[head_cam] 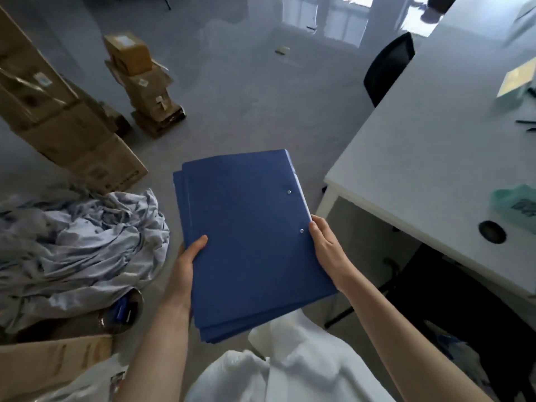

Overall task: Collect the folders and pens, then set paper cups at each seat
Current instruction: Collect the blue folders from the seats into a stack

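Note:
A stack of blue folders [249, 236] is held flat in front of me over the floor, left of the white table [429, 158]. My left hand [188, 256] grips the stack's left edge with the thumb on top. My right hand [327, 245] grips the right edge near two metal rivets. A dark pen [525, 122] lies on the table at the far right. No paper cups are visible.
Cardboard boxes [66, 132] are stacked at the left and a second pile [145, 85] stands behind. Crumpled light-blue cloth [78, 242] fills a box at lower left. A black chair [388, 68] stands at the table's far side. A green packet [516, 204] lies on the table.

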{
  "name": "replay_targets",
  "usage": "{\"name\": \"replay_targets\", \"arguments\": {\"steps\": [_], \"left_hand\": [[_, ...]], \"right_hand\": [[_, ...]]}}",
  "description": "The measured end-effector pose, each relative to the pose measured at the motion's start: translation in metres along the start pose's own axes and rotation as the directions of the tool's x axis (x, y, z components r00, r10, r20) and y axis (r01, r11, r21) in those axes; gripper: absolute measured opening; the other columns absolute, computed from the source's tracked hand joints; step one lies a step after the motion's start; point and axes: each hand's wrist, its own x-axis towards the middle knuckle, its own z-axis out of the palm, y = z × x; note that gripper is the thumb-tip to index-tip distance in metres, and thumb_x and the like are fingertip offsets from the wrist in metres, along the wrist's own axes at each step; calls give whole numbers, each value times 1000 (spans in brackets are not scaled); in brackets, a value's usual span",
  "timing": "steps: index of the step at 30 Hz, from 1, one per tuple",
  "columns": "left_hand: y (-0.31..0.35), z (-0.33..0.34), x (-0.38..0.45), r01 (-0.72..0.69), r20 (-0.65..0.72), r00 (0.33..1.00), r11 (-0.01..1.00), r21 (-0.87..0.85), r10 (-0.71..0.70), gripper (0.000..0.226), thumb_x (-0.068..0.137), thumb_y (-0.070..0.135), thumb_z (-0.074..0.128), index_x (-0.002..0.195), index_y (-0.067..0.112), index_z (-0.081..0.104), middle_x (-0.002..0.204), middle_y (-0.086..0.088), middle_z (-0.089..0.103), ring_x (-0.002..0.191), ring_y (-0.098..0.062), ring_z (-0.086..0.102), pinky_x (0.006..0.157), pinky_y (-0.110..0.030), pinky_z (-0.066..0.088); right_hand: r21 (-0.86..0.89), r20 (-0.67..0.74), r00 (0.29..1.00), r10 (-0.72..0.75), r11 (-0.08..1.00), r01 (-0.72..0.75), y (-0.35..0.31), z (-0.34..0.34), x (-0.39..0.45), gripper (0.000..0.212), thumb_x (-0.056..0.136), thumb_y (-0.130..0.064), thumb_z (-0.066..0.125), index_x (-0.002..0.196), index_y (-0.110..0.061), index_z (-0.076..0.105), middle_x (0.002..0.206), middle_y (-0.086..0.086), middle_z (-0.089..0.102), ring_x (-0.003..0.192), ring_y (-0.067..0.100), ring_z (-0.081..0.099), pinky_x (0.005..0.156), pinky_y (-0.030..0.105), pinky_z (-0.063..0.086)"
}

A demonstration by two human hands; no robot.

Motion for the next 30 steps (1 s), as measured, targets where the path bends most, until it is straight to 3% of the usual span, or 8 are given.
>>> {"name": "replay_targets", "arguments": {"steps": [8, 11, 15, 21, 26, 30], "left_hand": [[62, 110, 118, -8, 129, 992, 995, 104, -6, 52, 85, 37, 65, 132, 15, 57, 123, -13, 67, 108, -35, 66, 79, -43, 58], [82, 154, 155, 1, 197, 980, 988, 152, -32, 49, 87, 37, 64, 131, 15, 58, 123, -13, 67, 110, -36, 65, 88, -48, 54], [99, 211, 202, 47, 283, 953, 977, 208, -106, 48, 88, 34, 63, 132, 15, 58, 124, -13, 67, 111, -37, 64, 90, -52, 54], [114, 273, 264, 98, 353, 909, 937, 337, -222, 57, 82, 38, 70, 133, 16, 56, 126, -13, 65, 112, -38, 64, 93, -57, 51], [149, 350, 335, 68, 435, 846, 872, 485, -308, 46, 88, 31, 65, 130, 14, 58, 121, -12, 69, 108, -37, 66, 86, -52, 56], [182, 411, 386, 13, 525, 761, 818, 575, -381, 40, 89, 25, 64, 128, 21, 57, 118, -9, 70, 103, -33, 69, 76, -43, 59]], "right_hand": [[103, -143, 985, 100, 991, -86, -53, -70, 113, 31, 101, -33, 34, 120, -14, 49, 108, 1, 59, 87, 10, 60, 67, 25, 46], [151, -201, 972, 121, 984, -91, -69, -95, 147, 35, 101, -36, 33, 106, -12, 57, 102, 5, 65, 84, 15, 63, 75, 32, 51], [233, -270, 952, 146, 969, -83, -78, -128, 177, 43, 98, -48, 38, 109, -15, 64, 107, 5, 71, 97, 23, 68, 89, 44, 54], [340, -348, 907, 237, 933, -114, -84, -162, 207, 42, 94, -49, 46, 105, -15, 67, 106, 5, 73, 98, 27, 69, 91, 52, 53], [487, -392, 859, 328, 867, -109, -105, -188, 258, 56, 81, -56, 58, 111, -10, 64, 107, 8, 72, 97, 31, 69, 90, 54, 53], [591, -351, 855, 383, 799, -115, -128, -205, 291, 38, 92, -46, 50, 113, -19, 65, 108, 2, 73, 99, 24, 70, 90, 44, 53]]}}
